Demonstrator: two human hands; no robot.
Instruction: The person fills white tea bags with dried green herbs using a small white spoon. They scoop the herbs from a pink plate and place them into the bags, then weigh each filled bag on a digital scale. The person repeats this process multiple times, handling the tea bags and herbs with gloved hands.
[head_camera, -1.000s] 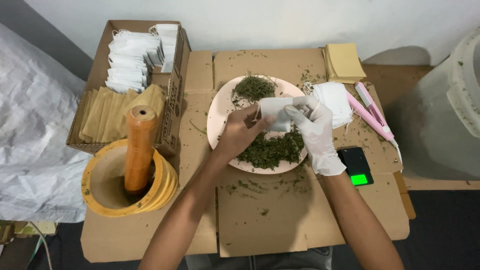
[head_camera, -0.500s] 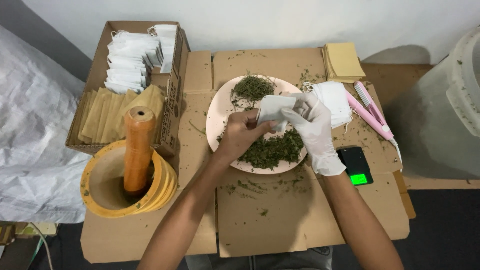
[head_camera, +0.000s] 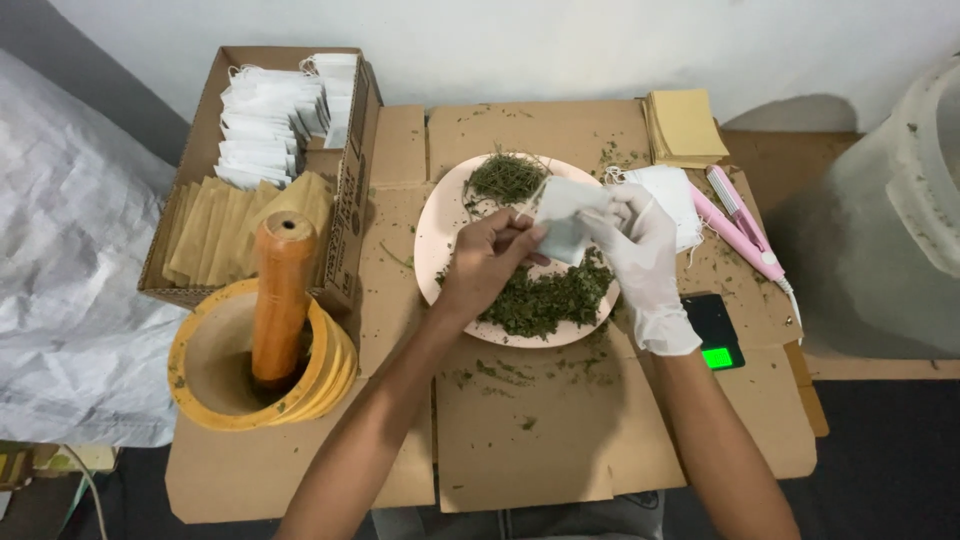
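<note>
White pouch (head_camera: 565, 222) pinched by both hands' fingers (head_camera: 520, 232) — over pink plate (head_camera: 437, 232).

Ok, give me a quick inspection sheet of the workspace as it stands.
Surface: flattened cardboard, strewn with herb crumbs.
Job's things: small white bag over pink plate of dried green herbs.
Clutter: wooden mortar with pestle; box of white and tan bags; tan envelopes; pink sealer; small scale.
Grip: bare left hand and gloved right hand both pinch the bag.
Cables: nothing seen.
Surroundings: white sack, white bin, wall.
</note>
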